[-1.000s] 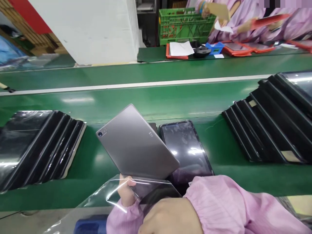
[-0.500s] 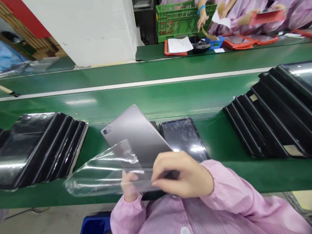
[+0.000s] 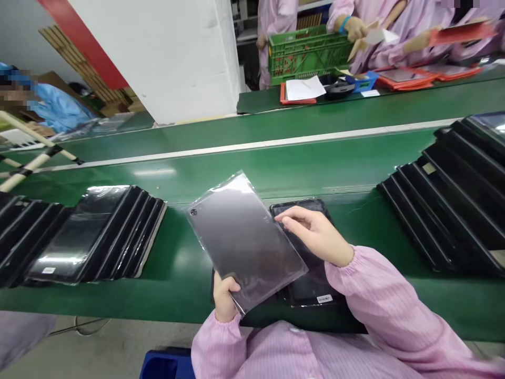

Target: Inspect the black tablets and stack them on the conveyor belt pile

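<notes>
My left hand (image 3: 225,299) grips the lower corner of a grey tablet (image 3: 244,239), which is sealed in a clear plastic bag and tilted above the green conveyor belt (image 3: 252,179). The tablet's back faces up, with its camera at the far corner. My right hand (image 3: 315,234) rests with extended fingers on a dark tablet (image 3: 303,218) lying flat on the belt, screen up. The bagged tablet's edge partly hides that dark tablet. A barcode label (image 3: 324,299) shows near the dark tablet's lower end.
Rows of black-sleeved tablets (image 3: 98,234) (image 3: 442,197) lean in stacks left and right on the belt. A white pillar (image 3: 158,52) stands beyond it. Co-workers' hands (image 3: 355,29) work by a green crate (image 3: 307,55) and orange trays (image 3: 402,76). A blue bin (image 3: 165,364) sits below.
The clear bag now covers the grey tablet. My right hand has let go of the bag and moved onto the dark tablet. The view has shifted slightly right.
</notes>
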Demonstrator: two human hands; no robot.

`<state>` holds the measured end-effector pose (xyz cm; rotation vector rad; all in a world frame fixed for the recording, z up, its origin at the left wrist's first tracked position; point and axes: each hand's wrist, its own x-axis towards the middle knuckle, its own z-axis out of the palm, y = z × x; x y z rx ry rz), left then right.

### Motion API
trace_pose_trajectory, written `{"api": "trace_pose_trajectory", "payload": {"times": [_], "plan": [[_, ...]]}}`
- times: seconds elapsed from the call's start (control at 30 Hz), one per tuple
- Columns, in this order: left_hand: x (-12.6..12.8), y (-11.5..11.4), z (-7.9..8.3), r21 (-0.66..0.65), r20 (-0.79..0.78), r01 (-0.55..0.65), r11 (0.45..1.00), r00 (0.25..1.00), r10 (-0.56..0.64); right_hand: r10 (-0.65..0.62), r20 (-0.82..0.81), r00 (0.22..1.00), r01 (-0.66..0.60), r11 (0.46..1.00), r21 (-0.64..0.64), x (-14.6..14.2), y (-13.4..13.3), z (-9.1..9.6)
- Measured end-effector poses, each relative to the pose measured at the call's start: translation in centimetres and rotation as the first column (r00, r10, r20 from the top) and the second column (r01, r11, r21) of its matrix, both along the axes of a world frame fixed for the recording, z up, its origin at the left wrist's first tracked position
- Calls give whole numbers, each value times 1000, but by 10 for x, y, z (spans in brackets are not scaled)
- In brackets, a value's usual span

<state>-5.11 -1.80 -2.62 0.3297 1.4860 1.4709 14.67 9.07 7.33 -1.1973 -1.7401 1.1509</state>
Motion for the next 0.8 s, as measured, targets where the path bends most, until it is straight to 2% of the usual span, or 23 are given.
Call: {"api": "trace_pose_trajectory", "payload": {"times": [0.1, 0.2, 0.27, 0.37, 0.4, 0.47, 0.57, 0.63, 0.73, 0.8], "plan": [[0, -1, -4, 14, 70, -66, 998, 995, 65, -51, -17, 999, 51, 999, 15, -4, 10, -5], [-1, -3, -9, 18, 47, -30, 999, 998, 29, -126, 13, 992, 127, 992, -5, -9, 21, -11], [-2, -4, -9, 21, 45, -22, 1000, 999, 21, -42, -7, 999, 41, 996, -81, -11, 22, -14], [-2, -3, -4, 23, 108, -8, 1000, 994, 5, 155, -171, 973, -184, 968, -169, -12, 14, -8], [-1, -1, -1, 32, 146, 22, 999, 989, -26, 176, -215, 961, -215, 961, -175, -11, 10, -3], [0, 3, 7, 101, 211, 125, 987, 967, -144, 150, -222, 963, -187, 970, -156, -9, 4, 13], [2, 10, 17, 216, 206, 304, 928, 914, -348, 84, -95, 992, -92, 993, -77, -10, 0, 40], [3, 13, 21, 228, 128, 361, 904, 910, -395, 37, 91, 995, -38, 999, 4, -18, 0, 53], [0, 12, 29, 263, 49, 414, 871, 896, -441, -25, 400, 916, -22, 993, 114, -42, -2, 58], [-5, 8, 38, 313, 95, 434, 845, 871, -483, -5, 437, 900, -54, 991, 124, -58, -7, 55]]}}
